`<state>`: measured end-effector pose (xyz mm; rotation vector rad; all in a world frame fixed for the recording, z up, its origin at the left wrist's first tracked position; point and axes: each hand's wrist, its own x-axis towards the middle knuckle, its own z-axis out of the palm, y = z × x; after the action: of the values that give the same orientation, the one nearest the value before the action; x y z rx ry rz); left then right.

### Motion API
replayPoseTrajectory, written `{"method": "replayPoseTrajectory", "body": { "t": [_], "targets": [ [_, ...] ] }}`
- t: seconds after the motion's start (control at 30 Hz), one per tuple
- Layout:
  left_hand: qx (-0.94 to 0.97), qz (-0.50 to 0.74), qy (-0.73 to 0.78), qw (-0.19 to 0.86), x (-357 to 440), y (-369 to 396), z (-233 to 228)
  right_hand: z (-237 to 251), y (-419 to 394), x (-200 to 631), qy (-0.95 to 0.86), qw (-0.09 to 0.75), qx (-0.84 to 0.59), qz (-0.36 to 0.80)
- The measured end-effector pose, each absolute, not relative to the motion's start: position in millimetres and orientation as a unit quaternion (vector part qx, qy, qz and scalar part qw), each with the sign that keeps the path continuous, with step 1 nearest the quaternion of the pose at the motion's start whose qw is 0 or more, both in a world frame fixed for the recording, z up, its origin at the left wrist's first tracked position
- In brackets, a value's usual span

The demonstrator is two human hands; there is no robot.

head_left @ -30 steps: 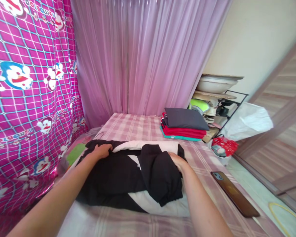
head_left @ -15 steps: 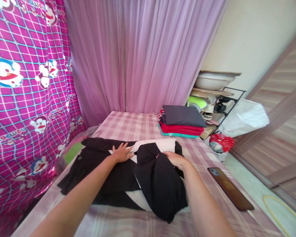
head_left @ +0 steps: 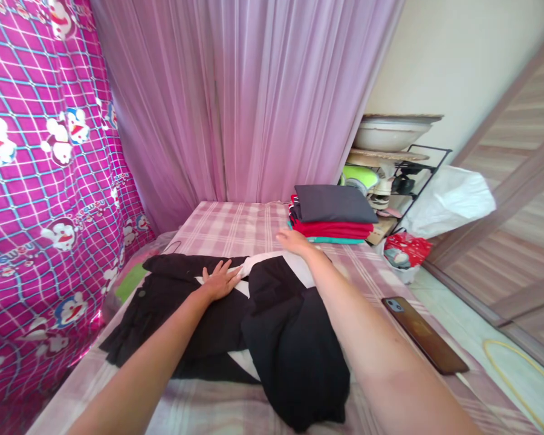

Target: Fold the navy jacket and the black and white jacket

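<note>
A black and white garment (head_left: 272, 338) lies partly folded on the pink plaid bed (head_left: 236, 223). My left hand (head_left: 220, 279) rests flat on the garment's middle, fingers spread, pressing the fabric down. My right hand (head_left: 294, 240) is stretched out past the garment's far edge, open and holding nothing, just above the bed. It is close to a stack of folded clothes (head_left: 333, 214), dark grey on top of red and teal, at the bed's far right corner.
A brown phone (head_left: 424, 334) lies at the bed's right edge. A black rack (head_left: 401, 175) with a basin and dishes stands beyond the stack, with a white bag (head_left: 451, 199) and red bag (head_left: 405, 251) beside it. Curtains hang behind and to the left.
My right hand let go of the black sleeve fold and reached forward toward the folded stack. My left hand slid from the garment's left edge to its middle and flattened.
</note>
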<state>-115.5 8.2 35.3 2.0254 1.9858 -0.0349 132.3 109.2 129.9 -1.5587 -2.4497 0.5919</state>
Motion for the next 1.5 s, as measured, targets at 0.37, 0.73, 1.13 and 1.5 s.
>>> {"method": "replayPoseTrajectory", "body": {
  "t": [0.37,0.73,1.13,1.5],
  "targets": [
    [0.703,0.006,0.699,0.131,-115,10,23,41,81,152,-0.797,-0.032,-0.600,0.058],
    [0.711,0.038,0.698,0.080,-65,36,75,19,70,173,-0.771,0.059,-0.633,-0.028],
    [0.687,0.012,0.720,0.097,-39,46,35,16,70,177,-0.778,0.072,-0.623,-0.031],
    [0.545,-0.012,0.838,0.038,-191,8,30,18,67,177,-0.779,0.068,-0.623,-0.031]
  ]
}}
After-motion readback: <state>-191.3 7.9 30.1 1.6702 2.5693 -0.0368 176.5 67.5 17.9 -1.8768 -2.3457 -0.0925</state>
